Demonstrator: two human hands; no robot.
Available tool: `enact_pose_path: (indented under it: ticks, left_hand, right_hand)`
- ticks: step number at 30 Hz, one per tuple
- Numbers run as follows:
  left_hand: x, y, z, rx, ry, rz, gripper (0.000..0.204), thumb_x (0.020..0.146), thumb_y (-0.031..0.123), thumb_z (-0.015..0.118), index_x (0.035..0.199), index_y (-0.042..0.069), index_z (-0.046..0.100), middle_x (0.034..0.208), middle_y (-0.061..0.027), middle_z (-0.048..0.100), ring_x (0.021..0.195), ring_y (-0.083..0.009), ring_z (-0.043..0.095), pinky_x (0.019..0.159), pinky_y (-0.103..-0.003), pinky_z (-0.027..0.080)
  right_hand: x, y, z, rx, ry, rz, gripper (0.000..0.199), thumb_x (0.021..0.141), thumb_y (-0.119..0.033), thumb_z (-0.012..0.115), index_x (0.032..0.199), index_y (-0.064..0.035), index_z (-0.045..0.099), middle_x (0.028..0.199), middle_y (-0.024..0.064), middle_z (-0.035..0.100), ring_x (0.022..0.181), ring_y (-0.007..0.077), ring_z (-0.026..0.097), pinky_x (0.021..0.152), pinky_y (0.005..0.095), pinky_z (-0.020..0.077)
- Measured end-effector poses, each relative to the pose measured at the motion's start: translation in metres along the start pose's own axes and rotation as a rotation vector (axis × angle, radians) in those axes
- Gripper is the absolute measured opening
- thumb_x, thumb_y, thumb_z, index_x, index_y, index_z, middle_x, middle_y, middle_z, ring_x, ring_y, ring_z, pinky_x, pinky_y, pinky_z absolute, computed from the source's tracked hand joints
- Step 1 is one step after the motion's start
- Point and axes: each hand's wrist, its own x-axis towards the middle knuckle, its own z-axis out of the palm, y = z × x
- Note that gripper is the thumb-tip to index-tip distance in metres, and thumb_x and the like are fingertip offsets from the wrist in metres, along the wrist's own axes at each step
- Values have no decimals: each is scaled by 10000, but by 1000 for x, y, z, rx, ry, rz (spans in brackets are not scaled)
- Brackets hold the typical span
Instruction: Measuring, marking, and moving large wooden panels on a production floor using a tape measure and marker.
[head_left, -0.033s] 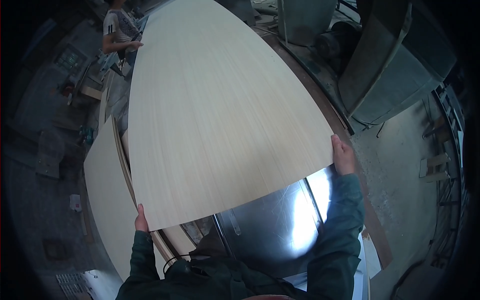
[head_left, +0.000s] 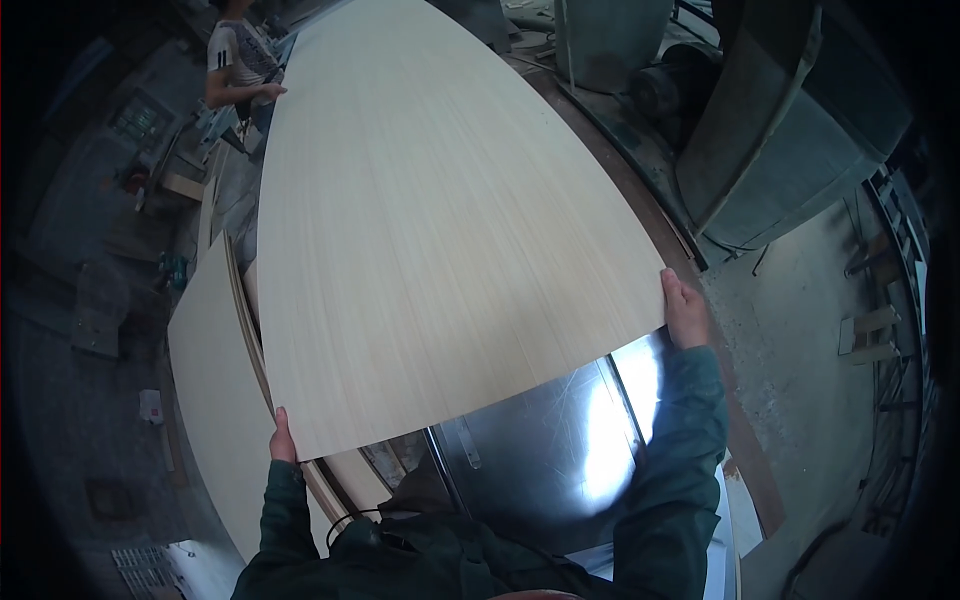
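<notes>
A large, pale wood-grain panel (head_left: 440, 220) stretches away from me, filling the middle of the view. My left hand (head_left: 283, 436) grips its near left corner, thumb on top and the other fingers hidden beneath. At the near right corner, my right hand (head_left: 686, 310) is closed on the edge in the same way. Under the panel's near end, a shiny metal table surface (head_left: 530, 455) shows, with bright light reflected on it. Farther off at the left edge, another person's hand (head_left: 270, 91) is by the panel.
More pale boards (head_left: 215, 370) lean in a stack to my left. A person in a light T-shirt (head_left: 237, 55) stands at the far left. On the right are a large grey metal housing (head_left: 785, 165), a dark motor (head_left: 678, 85) and a small wooden piece (head_left: 868, 338).
</notes>
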Motion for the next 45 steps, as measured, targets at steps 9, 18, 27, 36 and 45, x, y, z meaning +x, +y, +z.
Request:
enact_pose_path:
  ticks: [9, 18, 27, 36, 45]
  left_hand:
    - [30, -13, -24, -31, 49, 66, 909, 843, 699, 559, 1256, -111, 542, 1168, -198, 640, 1042, -253, 625, 935, -326, 473]
    - [35, 7, -5, -23, -14, 38, 911, 847, 703, 549, 1258, -109, 534, 1167, -182, 643, 1033, -262, 637, 926, -338, 488]
    - [53, 5, -26, 22, -117, -36, 875, 864, 735, 467, 1344, 4, 504, 1201, -133, 649, 980, -267, 671, 785, -335, 555]
    - [14, 30, -7, 14, -66, -18, 871, 871, 739, 443, 1354, 17, 497, 1173, -126, 661, 939, -249, 679, 628, -314, 550]
    - [45, 3, -12, -25, 2, 72, 856, 853, 707, 531, 1171, -85, 601, 1075, -175, 681, 933, -257, 672, 835, -343, 530]
  right_hand:
    - [10, 3, 5, 74, -170, 41, 639, 947, -539, 512, 1068, 66, 682, 1018, 162, 698, 968, 224, 635, 905, 329, 453]
    - [21, 12, 13, 63, -120, -12, 634, 936, -561, 505, 1049, 33, 697, 1020, 186, 703, 984, 249, 649, 905, 345, 461]
    - [33, 11, -1, 415, -235, 318, 632, 948, -559, 494, 1135, 16, 676, 1092, 118, 675, 939, 206, 600, 875, 330, 449]
    - [28, 1, -1, 246, -376, 257, 547, 966, -510, 510, 1104, -10, 683, 1011, 61, 667, 902, 141, 567, 866, 279, 424]
    - [29, 31, 14, 258, -229, 18, 594, 964, -529, 486, 1046, 24, 686, 942, 94, 678, 865, 162, 591, 798, 307, 459]
